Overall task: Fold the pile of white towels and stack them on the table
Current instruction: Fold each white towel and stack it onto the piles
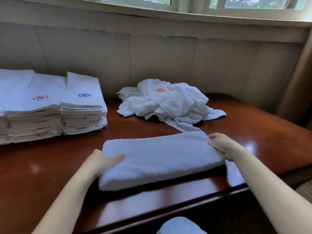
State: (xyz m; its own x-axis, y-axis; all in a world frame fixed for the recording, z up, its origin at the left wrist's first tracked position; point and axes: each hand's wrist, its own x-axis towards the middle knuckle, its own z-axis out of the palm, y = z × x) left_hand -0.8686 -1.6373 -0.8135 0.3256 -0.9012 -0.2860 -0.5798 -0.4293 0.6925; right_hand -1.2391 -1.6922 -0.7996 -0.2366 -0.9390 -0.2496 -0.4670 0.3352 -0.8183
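Two stacks [50, 112] of folded white towels stand side by side at the left of the frame, one topped with a red emblem, the other with a blue one. In the lower centre, the left hand [101, 160] grips one end of a towel [158, 157] already folded into a long band. Its thumb is laid over the top and its fingers are tucked beneath, out of sight. The towel stretches across the near part of the table [253, 132], apparently raised a little off the wood. Above it, in the upper centre, the pile [168, 102] of unfolded towels lies crumpled, with one tail trailing down to the band's far edge. To the right, the right hand [219, 146] holds the other end, fingers curled round the short edge.

The lengthwise folds look done, so the step in hand is probably the cross fold. That means bringing one end over the other with the edges matched, then carrying the towel left to the stacks. The pile suggests several towels are not yet folded.

The table is dark, glossy red-brown wood that catches the daylight. A pale panelled wall [152, 56] rises behind it, and a window [194, 4] runs along the top of the frame.
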